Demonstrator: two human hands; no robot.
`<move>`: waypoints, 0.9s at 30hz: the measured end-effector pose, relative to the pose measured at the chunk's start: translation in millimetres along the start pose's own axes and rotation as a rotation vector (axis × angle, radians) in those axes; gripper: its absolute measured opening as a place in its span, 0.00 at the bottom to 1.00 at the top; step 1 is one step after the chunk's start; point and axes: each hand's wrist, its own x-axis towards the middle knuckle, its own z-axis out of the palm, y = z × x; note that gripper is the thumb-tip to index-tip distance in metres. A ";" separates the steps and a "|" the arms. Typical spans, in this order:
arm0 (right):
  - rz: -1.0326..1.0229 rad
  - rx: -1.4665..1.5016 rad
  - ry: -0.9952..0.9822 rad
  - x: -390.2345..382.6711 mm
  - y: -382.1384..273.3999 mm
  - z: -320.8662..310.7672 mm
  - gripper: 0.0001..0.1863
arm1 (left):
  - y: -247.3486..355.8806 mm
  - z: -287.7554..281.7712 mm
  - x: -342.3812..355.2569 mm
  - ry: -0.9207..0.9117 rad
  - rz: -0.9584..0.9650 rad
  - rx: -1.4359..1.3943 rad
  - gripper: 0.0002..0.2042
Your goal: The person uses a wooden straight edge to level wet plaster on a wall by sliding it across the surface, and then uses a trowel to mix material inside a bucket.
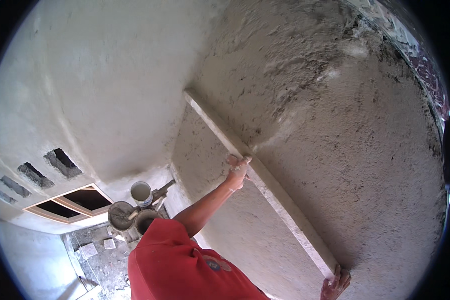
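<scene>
left grip (238,170) and right grip (336,285) clasp a long bar (289,212)

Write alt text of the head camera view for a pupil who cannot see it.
A person's left hand grips a long board near its middle and the right hand its lower end, against a rough grey wall. Buckets and a wooden window frame show at lower left, beyond the red shirt.

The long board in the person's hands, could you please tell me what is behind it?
Behind the long board is the rough grey wall, visible along both its sides. The strip directly covered by the board, left hand and right hand cannot be seen.
</scene>
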 end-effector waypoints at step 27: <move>0.059 0.020 0.239 13.0 26.0 -43.2 0.28 | 98.6 114.2 -42.9 -0.218 0.265 0.051 0.21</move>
